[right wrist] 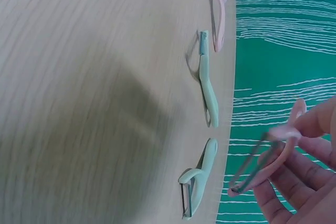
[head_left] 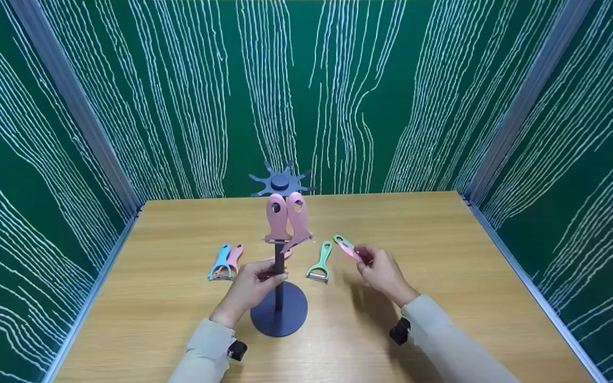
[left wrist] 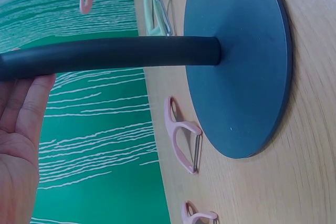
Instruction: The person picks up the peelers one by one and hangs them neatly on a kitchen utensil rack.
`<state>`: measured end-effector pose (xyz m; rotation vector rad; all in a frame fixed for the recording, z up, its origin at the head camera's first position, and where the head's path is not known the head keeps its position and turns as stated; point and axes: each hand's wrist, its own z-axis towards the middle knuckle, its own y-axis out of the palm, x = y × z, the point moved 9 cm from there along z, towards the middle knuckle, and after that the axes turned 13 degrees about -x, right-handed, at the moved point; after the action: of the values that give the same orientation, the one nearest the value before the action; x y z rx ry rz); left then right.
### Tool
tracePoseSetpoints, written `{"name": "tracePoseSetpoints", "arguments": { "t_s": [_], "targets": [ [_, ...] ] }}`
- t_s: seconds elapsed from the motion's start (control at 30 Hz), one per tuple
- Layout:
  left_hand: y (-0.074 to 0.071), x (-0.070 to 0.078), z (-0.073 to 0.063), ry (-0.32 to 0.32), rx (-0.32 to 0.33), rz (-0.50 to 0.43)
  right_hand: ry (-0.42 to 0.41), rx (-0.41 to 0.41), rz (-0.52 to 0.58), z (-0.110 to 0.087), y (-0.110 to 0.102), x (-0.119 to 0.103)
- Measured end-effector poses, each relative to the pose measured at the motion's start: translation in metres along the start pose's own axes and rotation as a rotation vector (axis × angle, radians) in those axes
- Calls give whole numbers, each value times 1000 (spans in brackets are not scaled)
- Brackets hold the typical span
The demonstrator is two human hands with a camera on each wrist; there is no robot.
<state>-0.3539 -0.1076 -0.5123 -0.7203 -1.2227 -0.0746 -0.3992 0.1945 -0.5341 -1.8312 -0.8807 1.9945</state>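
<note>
My left hand grips the upright pole of a dark stand, with the fingers passing behind the pole in the left wrist view. Two pink peelers hang side by side from the stand's slotted, star-like top, on the side facing me. To the right, my right hand pinches another pink peeler above the table; its blade shows in the right wrist view. Behind that peeler in the head view, one green peeler lies partly hidden. A second green peeler lies between stand and right hand.
A blue peeler and a pink peeler lie close together left of the stand. Another pink peeler lies behind the round base. Green walls with white lines enclose the wooden table.
</note>
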Motion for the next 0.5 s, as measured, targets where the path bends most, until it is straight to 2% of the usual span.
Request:
{"name": "tracePoseSetpoints", "arguments": {
  "t_s": [0.1, 0.23, 0.5],
  "targets": [
    [0, 4, 0, 33, 11, 14, 1, -9, 44, -2, 1, -3],
    [0, 5, 0, 39, 14, 13, -13, 11, 34, -3, 0, -10],
    [1, 1, 0, 21, 2, -14, -52, 26, 53, -8, -3, -31]
  ]
}}
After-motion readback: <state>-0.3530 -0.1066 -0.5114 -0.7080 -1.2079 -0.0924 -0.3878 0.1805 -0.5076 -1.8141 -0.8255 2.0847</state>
